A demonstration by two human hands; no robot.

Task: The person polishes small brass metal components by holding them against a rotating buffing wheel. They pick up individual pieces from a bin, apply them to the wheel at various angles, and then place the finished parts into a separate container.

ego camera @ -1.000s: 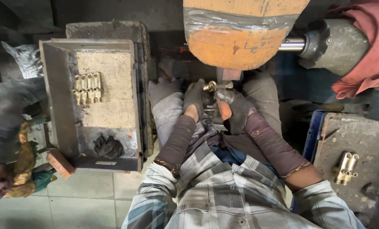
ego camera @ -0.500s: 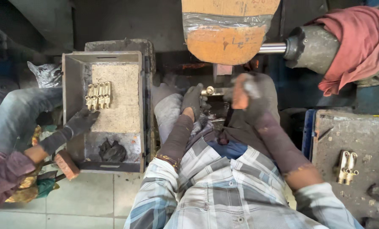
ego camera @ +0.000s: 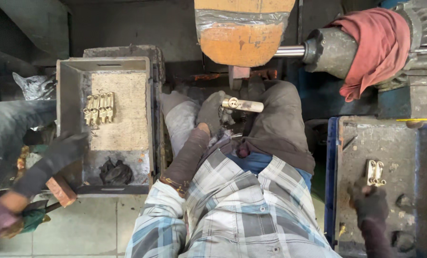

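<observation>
My gloved left hand (ego camera: 212, 112) is over my lap and holds a short brass cylinder (ego camera: 242, 104) by one end, just below the orange buffing wheel (ego camera: 242, 43). My gloved right hand (ego camera: 369, 204) is stretched out to the right, inside the grey tray (ego camera: 347, 143). Its fingertips lie just below a pair of brass parts (ego camera: 375, 173) on the tray floor, and nothing shows in its grip. My forearm in a dark sleeve runs off the bottom edge.
A grey tray on the left (ego camera: 69, 119) holds a row of brass parts (ego camera: 99, 107) on a mat and a dark rag (ego camera: 114, 172). Another person's gloved hand (ego camera: 60, 152) rests at its left wall. A red cloth (ego camera: 370, 48) drapes the motor at the upper right.
My right hand left the brass cylinder at my lap and swung right into the right tray. My left hand kept the cylinder. The other person's hand moved to the left tray's edge.
</observation>
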